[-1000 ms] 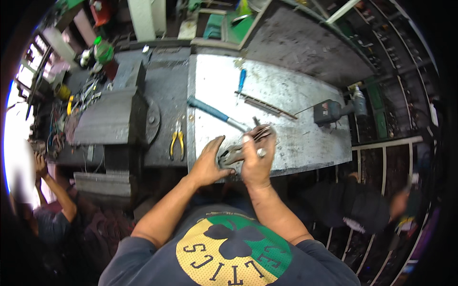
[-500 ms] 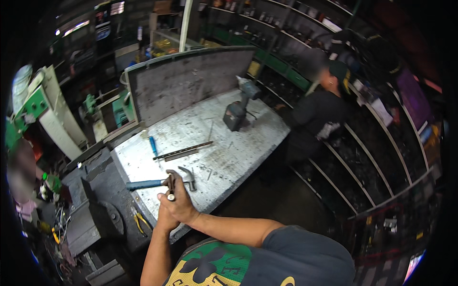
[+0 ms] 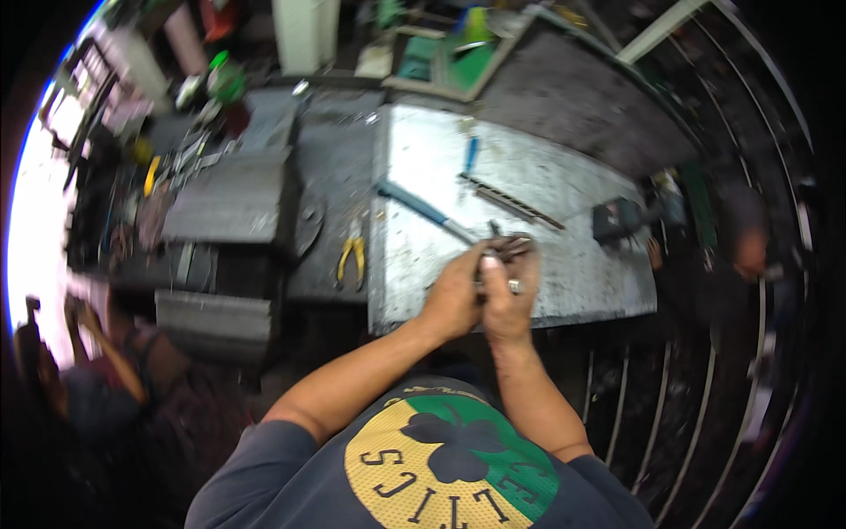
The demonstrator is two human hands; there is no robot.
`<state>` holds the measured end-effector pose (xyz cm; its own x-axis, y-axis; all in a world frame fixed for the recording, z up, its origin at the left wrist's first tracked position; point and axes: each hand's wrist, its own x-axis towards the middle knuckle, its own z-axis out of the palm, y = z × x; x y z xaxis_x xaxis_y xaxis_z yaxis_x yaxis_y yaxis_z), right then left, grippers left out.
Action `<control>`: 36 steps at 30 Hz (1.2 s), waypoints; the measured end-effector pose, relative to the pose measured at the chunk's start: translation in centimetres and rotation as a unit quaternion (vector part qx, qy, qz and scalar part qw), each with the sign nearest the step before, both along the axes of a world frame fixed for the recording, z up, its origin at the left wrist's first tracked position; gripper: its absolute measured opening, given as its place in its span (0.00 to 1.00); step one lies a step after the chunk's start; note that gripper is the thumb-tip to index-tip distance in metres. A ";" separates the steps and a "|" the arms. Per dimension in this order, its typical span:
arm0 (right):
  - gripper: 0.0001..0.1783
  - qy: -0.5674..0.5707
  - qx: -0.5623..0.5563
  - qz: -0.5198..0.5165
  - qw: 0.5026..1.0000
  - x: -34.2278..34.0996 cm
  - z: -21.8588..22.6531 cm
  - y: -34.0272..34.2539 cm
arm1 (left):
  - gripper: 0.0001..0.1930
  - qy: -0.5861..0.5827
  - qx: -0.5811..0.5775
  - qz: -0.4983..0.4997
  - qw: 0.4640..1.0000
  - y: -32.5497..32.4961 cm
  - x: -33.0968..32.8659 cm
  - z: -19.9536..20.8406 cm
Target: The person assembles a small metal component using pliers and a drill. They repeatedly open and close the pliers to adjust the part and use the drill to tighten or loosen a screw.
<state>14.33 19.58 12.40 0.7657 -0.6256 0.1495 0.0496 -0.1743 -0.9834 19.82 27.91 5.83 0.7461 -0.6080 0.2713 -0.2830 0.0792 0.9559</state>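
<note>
My left hand (image 3: 454, 295) and my right hand (image 3: 508, 309) meet over the near part of the light metal tabletop (image 3: 414, 264). Both are closed on a small dark metal piece (image 3: 509, 247); my fingers cover much of it and its kind is unclear. Just beyond my hands lies a hammer (image 3: 414, 204) with a blue handle, its head hidden behind them. Farther back are a blue-handled screwdriver (image 3: 471, 156) and a dark slotted metal strip (image 3: 511, 201).
A cordless drill (image 3: 617, 220) stands at the table's right. Yellow-handled pliers (image 3: 352, 256) lie on the dark bench to the left, beside a big vise (image 3: 233, 203). A raised metal panel (image 3: 573, 97) borders the back. One person is at right, another at lower left.
My view has swung left, so the table appears turned and the vise sits nearer the middle. My hands remain together on the dark metal piece and now hide the hammer's head.
</note>
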 end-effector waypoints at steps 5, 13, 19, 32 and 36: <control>0.31 0.005 -0.069 0.022 0.997 -1.2 1.4 -0.6 | 0.32 -0.059 0.005 0.041 0.997 0.4 -0.2 1.1; 0.56 0.117 -0.062 0.148 0.980 -2.4 4.7 -2.4 | 0.34 -0.064 -0.034 0.067 0.995 -0.1 -1.0 0.1; 0.58 0.078 -0.063 0.146 0.984 -2.1 4.2 -2.3 | 0.34 -0.086 -0.011 0.051 0.995 0.5 -0.3 0.5; 0.56 0.100 -0.095 0.134 0.981 -2.0 3.6 -0.1 | 0.41 -0.066 -0.014 0.023 0.997 0.7 -0.9 -1.2; 0.57 0.059 -0.072 0.116 0.989 -1.2 2.8 -0.6 | 0.35 -0.084 -0.017 0.042 0.995 0.1 -0.4 -0.4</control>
<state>13.10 19.02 15.22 0.9032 -0.4104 0.1254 -0.0096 -0.3114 -0.9502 19.37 28.01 5.41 0.7367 -0.5338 0.4152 -0.4448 0.0800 0.8921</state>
